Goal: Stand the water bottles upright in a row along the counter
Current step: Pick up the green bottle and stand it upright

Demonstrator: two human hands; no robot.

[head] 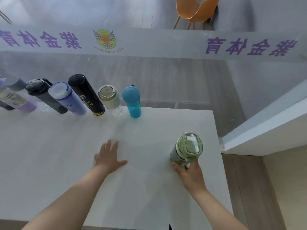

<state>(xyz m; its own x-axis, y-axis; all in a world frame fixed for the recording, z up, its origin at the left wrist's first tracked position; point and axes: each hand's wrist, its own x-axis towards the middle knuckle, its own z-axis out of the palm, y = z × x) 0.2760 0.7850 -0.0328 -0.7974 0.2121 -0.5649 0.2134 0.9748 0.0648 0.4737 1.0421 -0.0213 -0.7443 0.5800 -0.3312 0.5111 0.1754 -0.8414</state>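
Observation:
A pale green bottle (186, 149) stands upright near the right edge of the white counter (66, 146). My right hand (191, 175) grips its near side low down, fingers curled round the body. My left hand (108, 159) rests flat on the counter with fingers spread, holding nothing. Along the counter's far edge several bottles stand upright in a row: a blue one (132, 102), a clear one with a silver-green lid (110, 100), a tall black one (86, 94), a purple one (68, 98), a dark grey one (44, 95) and a printed lilac one (15, 100) at the far left.
A glass wall with purple lettering (249, 47) rises right behind the row. The counter ends at its right edge (217, 146), beside a white ledge (265, 130). An orange chair (196, 9) stands beyond the glass.

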